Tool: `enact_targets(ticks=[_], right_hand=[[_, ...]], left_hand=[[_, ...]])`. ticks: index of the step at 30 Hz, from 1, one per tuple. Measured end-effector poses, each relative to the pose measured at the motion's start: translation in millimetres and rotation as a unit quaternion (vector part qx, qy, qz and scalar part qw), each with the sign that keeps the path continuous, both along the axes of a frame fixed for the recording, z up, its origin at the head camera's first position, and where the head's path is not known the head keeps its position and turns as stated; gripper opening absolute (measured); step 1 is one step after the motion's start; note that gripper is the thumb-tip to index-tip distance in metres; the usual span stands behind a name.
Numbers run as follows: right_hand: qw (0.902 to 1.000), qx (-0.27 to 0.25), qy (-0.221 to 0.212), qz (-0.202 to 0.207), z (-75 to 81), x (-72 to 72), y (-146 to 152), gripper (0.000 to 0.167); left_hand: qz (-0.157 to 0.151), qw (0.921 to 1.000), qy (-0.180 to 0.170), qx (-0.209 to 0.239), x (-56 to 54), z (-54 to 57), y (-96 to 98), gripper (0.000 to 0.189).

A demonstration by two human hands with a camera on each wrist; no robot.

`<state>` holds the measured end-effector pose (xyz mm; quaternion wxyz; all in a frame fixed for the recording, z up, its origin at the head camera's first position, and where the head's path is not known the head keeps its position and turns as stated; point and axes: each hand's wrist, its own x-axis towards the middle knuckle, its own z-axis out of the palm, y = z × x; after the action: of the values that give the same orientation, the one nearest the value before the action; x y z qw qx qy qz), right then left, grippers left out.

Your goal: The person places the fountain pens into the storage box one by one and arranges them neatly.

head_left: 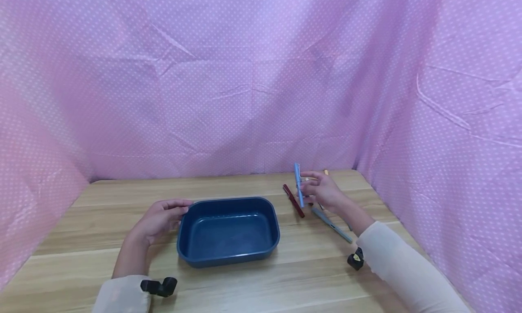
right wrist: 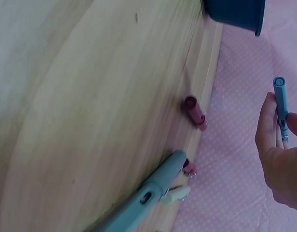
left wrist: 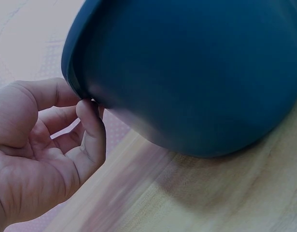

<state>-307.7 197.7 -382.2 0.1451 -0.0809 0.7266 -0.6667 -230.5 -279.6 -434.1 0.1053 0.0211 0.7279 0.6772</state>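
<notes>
A deep blue rectangular dish (head_left: 228,261) rests on the wooden table. My left hand (head_left: 161,220) pinches its left rim between thumb and fingers, as the left wrist view shows of the same hand (left wrist: 47,145). On the right, my right hand (head_left: 324,193) holds a light blue pen (head_left: 299,186) nearly upright, above the table. The right wrist view has that pen (right wrist: 280,101) between thumb and fingers. Just left of and below this hand lies a dark red pen (head_left: 293,201). A grey-green pen (head_left: 332,224) lies nearer to me, under the wrist.
Behind the right hand a yellow tip (head_left: 326,172) shows, mostly hidden. In the right wrist view a pale green pen (right wrist: 176,194) and another red pen (right wrist: 189,167) lie beyond the grey-green one. A pink dotted cloth (head_left: 244,100) hangs around the table's back and sides.
</notes>
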Motion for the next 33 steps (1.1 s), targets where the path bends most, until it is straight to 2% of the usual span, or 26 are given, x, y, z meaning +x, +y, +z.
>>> enact_targets(ticks=[10,19,27,33], right_hand=[[0.9996,-0.015,-0.004,0.022,8.5,10.0,-17,0.055],[0.9979,-0.053,-0.020,0.032,18.5,21.9,-35,0.056],[0.9974,-0.045,-0.022,0.053,24.6,33.0,-55,0.053],[0.9971,-0.043,-0.033,0.054,22.8,39.1,-65,0.051]], left_hand=[[0.002,0.9999,-0.006,-0.008,-0.1,3.4,0.9,0.039],[0.002,1.0000,-0.006,-0.007,-0.6,4.4,0.1,0.036],[0.003,0.9999,-0.005,-0.011,1.1,4.2,-1.8,0.037],[0.001,1.0000,-0.005,-0.007,2.1,2.1,0.2,0.036]])
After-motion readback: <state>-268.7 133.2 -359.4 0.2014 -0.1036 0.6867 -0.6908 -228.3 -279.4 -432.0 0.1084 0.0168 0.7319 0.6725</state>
